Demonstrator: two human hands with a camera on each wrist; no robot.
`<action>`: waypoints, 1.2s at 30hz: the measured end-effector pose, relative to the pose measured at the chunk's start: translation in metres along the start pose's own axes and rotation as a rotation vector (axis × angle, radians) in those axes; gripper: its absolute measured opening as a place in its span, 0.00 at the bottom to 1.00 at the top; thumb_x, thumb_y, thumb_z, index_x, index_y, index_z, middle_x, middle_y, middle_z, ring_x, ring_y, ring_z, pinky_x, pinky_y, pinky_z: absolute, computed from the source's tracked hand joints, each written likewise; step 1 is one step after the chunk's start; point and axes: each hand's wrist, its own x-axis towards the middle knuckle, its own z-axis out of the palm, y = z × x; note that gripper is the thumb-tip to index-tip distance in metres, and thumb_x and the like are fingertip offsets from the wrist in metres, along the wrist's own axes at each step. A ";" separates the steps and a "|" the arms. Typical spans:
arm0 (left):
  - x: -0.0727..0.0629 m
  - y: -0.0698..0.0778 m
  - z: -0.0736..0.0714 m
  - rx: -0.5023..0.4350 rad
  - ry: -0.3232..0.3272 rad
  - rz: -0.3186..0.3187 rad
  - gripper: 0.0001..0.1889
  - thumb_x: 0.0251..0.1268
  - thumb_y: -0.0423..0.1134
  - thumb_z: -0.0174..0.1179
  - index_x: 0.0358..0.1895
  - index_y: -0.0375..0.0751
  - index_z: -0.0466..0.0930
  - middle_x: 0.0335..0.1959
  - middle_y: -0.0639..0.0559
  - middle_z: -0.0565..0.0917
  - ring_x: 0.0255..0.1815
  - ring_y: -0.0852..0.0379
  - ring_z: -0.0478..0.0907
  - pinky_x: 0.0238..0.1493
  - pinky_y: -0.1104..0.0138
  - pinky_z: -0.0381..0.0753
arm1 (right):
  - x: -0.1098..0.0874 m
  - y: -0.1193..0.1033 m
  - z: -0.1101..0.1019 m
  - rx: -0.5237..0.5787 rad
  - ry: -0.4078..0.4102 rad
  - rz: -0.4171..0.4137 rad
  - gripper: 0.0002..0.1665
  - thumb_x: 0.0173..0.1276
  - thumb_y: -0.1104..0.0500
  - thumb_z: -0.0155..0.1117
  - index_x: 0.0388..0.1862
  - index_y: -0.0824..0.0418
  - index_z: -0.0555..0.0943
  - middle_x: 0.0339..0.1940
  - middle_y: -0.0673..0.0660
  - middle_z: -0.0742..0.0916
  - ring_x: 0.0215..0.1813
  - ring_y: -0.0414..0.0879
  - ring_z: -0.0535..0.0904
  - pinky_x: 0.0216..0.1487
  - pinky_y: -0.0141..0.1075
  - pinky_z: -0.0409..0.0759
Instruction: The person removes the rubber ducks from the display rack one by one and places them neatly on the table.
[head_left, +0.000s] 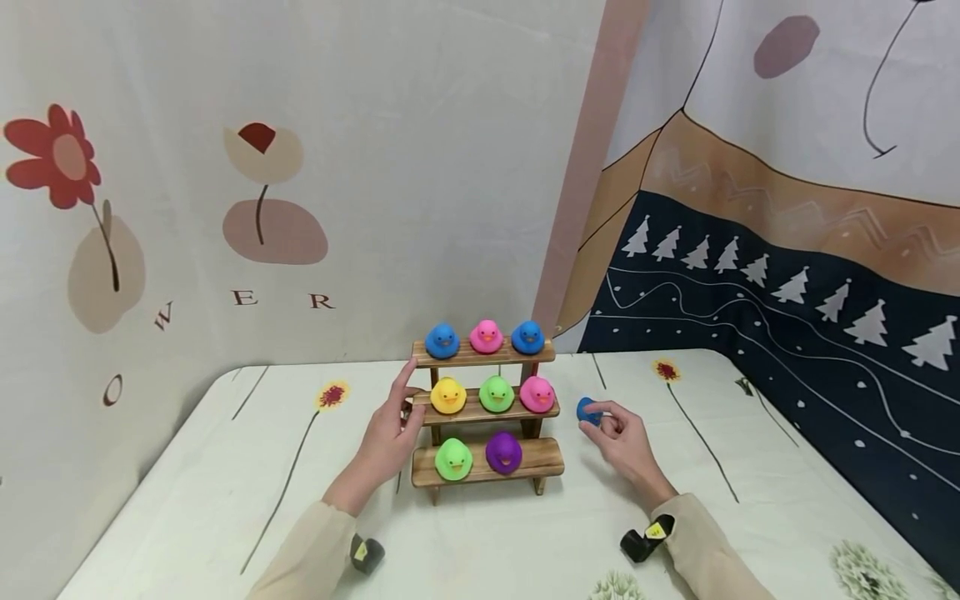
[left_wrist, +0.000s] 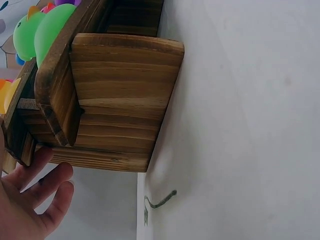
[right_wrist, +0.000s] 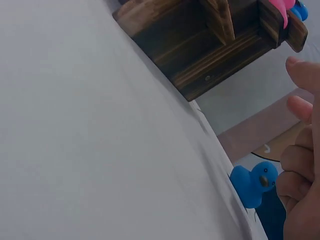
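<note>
A three-tier wooden stand (head_left: 542, 457) bears several rubber ducks. At its left side is my left hand (head_left: 385, 437), fingers loosely extended against the ends of the upper tiers. The left wrist view shows this hand (left_wrist: 37, 200) with its fingertips by the wooden side panel (left_wrist: 120, 95). To the stand's right, a blue rubber duck (right_wrist: 246, 186) sits on the table. My right hand (head_left: 624, 442) is close to it, thumb and index finger apart. In the head view these fingers partly cover that blue duck (head_left: 582, 409); the right wrist view shows them not closed around it.
Blue ducks flank a pink duck (head_left: 487, 337) on top. Yellow (head_left: 448, 396), green (head_left: 497, 394) and pink ducks fill the middle row; green (head_left: 453, 460) and purple ducks (head_left: 503, 453) sit below. A flower-printed cloth (head_left: 187, 467) covers the table. Behind hangs a printed curtain (head_left: 420, 167).
</note>
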 end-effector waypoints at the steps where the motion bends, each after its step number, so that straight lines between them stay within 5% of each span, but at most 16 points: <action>1: 0.000 0.000 0.000 0.000 0.000 0.002 0.36 0.72 0.36 0.49 0.77 0.57 0.43 0.55 0.39 0.78 0.41 0.53 0.73 0.41 0.61 0.76 | -0.001 -0.002 0.001 0.004 -0.002 -0.022 0.14 0.63 0.65 0.67 0.46 0.71 0.80 0.14 0.46 0.63 0.16 0.34 0.58 0.23 0.29 0.62; 9: 0.000 -0.002 0.000 -0.003 0.004 0.011 0.36 0.72 0.35 0.50 0.77 0.58 0.43 0.54 0.39 0.78 0.40 0.54 0.72 0.39 0.63 0.75 | -0.012 -0.032 0.005 -0.031 -0.041 -0.180 0.10 0.61 0.71 0.65 0.42 0.73 0.80 0.13 0.50 0.62 0.18 0.32 0.57 0.25 0.32 0.64; 15: 0.001 -0.002 0.000 -0.005 0.002 0.008 0.36 0.72 0.35 0.50 0.77 0.58 0.43 0.54 0.39 0.78 0.40 0.54 0.72 0.39 0.64 0.75 | -0.009 -0.015 0.010 -0.016 -0.046 -0.253 0.11 0.58 0.74 0.66 0.41 0.74 0.80 0.13 0.62 0.62 0.17 0.36 0.57 0.22 0.33 0.62; 23: 0.001 -0.002 0.001 -0.004 0.009 0.012 0.36 0.72 0.35 0.49 0.77 0.58 0.43 0.53 0.39 0.78 0.39 0.54 0.72 0.38 0.65 0.75 | -0.010 -0.012 0.017 -0.021 -0.085 -0.256 0.07 0.59 0.70 0.68 0.37 0.69 0.82 0.12 0.53 0.61 0.18 0.32 0.56 0.23 0.31 0.61; 36: 0.000 -0.001 -0.001 -0.017 -0.005 0.004 0.37 0.71 0.33 0.49 0.77 0.56 0.43 0.54 0.38 0.78 0.38 0.55 0.71 0.36 0.67 0.73 | -0.021 -0.061 0.023 0.020 -0.192 -0.380 0.07 0.56 0.77 0.63 0.36 0.76 0.81 0.11 0.61 0.61 0.15 0.41 0.54 0.18 0.27 0.57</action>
